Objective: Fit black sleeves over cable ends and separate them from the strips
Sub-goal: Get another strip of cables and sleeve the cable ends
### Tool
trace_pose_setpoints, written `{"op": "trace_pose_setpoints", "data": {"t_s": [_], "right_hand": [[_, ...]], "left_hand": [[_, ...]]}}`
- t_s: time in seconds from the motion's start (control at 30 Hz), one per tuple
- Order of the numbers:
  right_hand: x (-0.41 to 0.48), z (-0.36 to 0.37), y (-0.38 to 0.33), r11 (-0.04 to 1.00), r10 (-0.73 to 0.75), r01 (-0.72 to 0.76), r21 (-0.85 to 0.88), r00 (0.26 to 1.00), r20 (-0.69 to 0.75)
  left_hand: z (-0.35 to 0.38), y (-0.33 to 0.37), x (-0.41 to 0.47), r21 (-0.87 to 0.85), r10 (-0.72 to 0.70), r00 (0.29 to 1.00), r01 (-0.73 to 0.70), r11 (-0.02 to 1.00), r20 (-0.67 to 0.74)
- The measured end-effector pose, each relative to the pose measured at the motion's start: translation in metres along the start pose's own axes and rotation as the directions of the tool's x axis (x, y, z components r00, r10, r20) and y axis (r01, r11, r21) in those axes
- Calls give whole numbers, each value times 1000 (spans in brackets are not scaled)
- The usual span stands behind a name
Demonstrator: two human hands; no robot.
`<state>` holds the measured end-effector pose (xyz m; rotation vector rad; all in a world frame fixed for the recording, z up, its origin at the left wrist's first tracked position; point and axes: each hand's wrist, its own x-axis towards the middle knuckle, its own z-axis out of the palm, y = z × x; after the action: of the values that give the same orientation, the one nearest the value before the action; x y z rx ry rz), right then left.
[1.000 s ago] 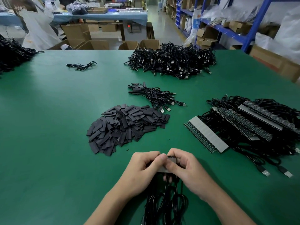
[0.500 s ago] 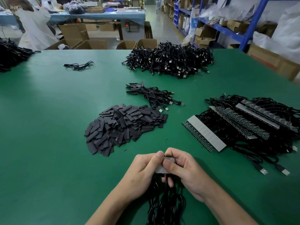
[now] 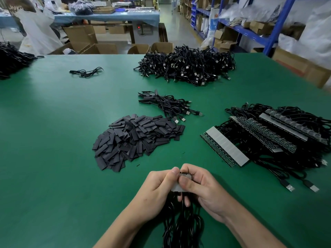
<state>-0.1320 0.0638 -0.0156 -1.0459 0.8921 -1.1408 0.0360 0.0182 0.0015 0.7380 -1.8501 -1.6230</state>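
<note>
Lying beyond the pinched strip (image 3: 176,187): sleeve pile (image 3: 136,138) left, loaded strips (image 3: 225,145) right.

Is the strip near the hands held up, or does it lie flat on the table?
Held up. The left hand and the right hand pinch the strip; its cables hang below.

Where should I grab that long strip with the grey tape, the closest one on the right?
Probably pinch the nearest strip across its narrow width at its near end, coming from above on its left side. It lies flat, long and thin, with green table showing to its left, while its black cables bunch on its right, where fingers would likely tangle.
</note>
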Motion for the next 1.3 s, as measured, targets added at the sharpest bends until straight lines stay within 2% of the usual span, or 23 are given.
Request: {"op": "trace_pose_setpoints", "data": {"t_s": [0.57, 0.73, 0.9, 1.13, 1.3], "right_hand": [[-1, 0, -2, 1000, 19, -19, 20, 1000, 23], [0, 0, -2, 1000, 29, -30, 10, 999, 24], [1, 2, 0, 999, 37, -37, -27, 999, -5], [0, 1, -2, 977, 4, -19, -212, 997, -75], [-2, 0, -6, 972, -40, 11, -234, 992, -117]], "left_hand": [[-2, -2, 0, -17, -6, 998, 7, 1000, 55], [-2, -4, 0, -14, -25, 999, 25, 1000, 29], [-6, -5, 3, 46, -6, 1000, 6, 999, 3], [-16, -6, 4, 120, 12, 1000, -14, 993, 17], [-17, -10, 3, 252, 68, 994, -45, 967, -83]]}}
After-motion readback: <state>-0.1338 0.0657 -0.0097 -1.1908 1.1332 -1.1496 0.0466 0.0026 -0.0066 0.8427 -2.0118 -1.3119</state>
